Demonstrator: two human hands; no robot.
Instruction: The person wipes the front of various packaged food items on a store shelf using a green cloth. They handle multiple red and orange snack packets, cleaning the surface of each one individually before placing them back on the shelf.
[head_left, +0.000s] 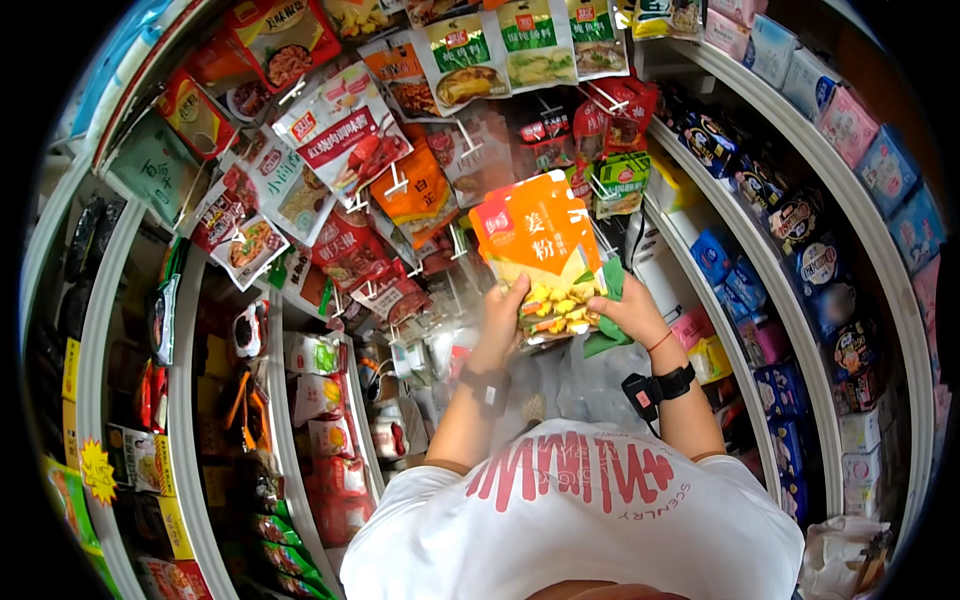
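Between my two hands is a small stack of orange seasoning packets (553,232), with yellow ginger pieces pictured on the lower part. My left hand (507,303) closes on its lower left edge, thumb on the front. My right hand (636,308) grips the lower right edge, thumb also on top. A green packet or flap (611,338) sticks out beside the stack under my right hand; how it is joined cannot be made out. The stack is held in front of the hook display, with its edges slightly fanned.
Seasoning packets (350,135) hang on white hooks (465,138) ahead and to the left. Green-and-white pouches (537,42) hang at the far side. Curved shelves with packaged goods (710,255) stand on the right, and more shelves (185,400) on the left. Clear plastic bags (600,385) lie below my hands.
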